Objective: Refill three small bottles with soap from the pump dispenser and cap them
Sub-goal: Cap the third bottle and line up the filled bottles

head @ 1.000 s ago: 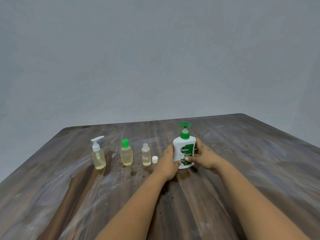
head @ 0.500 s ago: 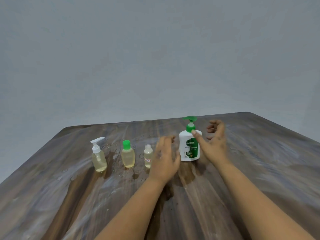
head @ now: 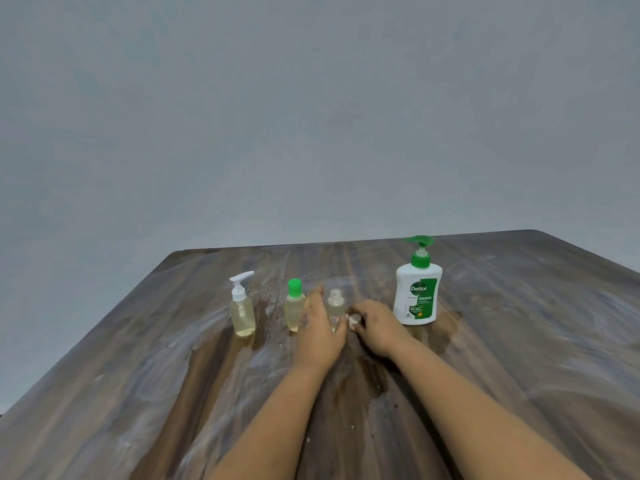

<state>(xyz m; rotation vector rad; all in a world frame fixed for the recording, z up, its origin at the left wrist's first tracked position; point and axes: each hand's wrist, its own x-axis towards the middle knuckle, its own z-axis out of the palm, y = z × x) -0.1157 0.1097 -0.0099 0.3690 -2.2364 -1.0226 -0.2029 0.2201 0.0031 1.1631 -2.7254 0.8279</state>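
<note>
A: What's nearest, and what are the hands doing?

B: On the wet brown wood-grain counter (head: 485, 358), the right hand (head: 375, 329) pinches a small white screw cap (head: 354, 319) in curled fingertips. Just beside it, the left hand (head: 320, 332) wraps the small clear uncapped bottle (head: 335, 303), fingers curved round its side.

A: So which step?

B: Capping the third bottle, I'd judge. Next the cap must be lifted over the open neck, set square and twisted.

A: And beyond?

B: Left of the left hand stand a green-capped small bottle (head: 294, 304) and a white-pump small bottle (head: 241, 306), both closed. Right of the right hand, apart, stands the white green-pump soap dispenser (head: 417, 292).
</note>
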